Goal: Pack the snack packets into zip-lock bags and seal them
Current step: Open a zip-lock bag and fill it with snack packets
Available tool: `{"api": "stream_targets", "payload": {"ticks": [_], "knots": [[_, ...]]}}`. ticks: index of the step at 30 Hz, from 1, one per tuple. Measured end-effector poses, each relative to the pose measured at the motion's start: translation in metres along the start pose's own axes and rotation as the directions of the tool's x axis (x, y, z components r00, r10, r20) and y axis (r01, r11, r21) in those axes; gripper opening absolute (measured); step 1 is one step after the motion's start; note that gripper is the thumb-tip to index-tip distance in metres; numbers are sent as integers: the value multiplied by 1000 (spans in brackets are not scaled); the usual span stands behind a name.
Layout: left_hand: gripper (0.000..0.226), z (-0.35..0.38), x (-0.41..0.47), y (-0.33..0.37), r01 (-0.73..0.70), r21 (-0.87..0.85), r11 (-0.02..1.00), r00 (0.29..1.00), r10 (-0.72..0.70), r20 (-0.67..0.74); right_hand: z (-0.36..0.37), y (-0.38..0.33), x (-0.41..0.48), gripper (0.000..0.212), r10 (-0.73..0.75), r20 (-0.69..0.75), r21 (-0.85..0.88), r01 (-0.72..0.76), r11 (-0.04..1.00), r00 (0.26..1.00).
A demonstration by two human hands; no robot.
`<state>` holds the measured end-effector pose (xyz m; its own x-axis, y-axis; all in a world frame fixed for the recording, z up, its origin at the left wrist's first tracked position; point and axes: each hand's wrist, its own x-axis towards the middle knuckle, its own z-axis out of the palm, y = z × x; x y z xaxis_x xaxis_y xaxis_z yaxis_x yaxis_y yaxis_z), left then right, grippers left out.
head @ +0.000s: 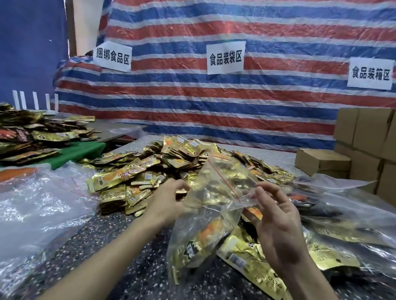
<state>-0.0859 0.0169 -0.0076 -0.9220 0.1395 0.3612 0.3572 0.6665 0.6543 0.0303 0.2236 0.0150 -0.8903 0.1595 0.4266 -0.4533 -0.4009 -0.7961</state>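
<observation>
Over speckled table (118, 250), left hand (164, 201), right hand (277, 217) pinch zip-lock bag (211, 210) top edge.

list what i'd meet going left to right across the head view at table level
dark packet pile → empty clear bags → left hand → zip-lock bag held between both hands → right hand → stacked cardboard boxes

Print on snack packets (124, 174) unreadable.

Glossy gold foil snack packets (128, 180), clear crinkled plastic zip-lock bag (206, 221), seemingly stone-speckled table (117, 262)
</observation>
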Motion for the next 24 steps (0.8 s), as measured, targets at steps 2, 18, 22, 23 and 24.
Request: {"api": "stream_targets", "payload": {"ticks": [2, 18, 22, 23, 24], "knots": [[50, 20, 8, -15, 36, 57, 998, 997, -40, 68, -2, -2, 1, 9, -4, -5, 45, 4, 999, 1000], [21, -7, 6, 12, -19, 4, 1000, 954, 19, -300, -5, -10, 2, 17, 2, 19, 133, -5, 991, 1000], [23, -65, -9, 52, -106, -456, 884, 931, -73, -358, 0, -11, 0, 16, -1, 38, 105, -3, 994, 999], [24, -79, -15, 64, -155, -519, 840, 925, -61, -375, 0, -11, -1, 16, -1, 43, 103, -3, 995, 999], [24, -92, -22, 76, -212, -566, 797, 919, -35, -394, 1, -11, -1, 16, -1, 47, 103, -4, 995, 999]]}}
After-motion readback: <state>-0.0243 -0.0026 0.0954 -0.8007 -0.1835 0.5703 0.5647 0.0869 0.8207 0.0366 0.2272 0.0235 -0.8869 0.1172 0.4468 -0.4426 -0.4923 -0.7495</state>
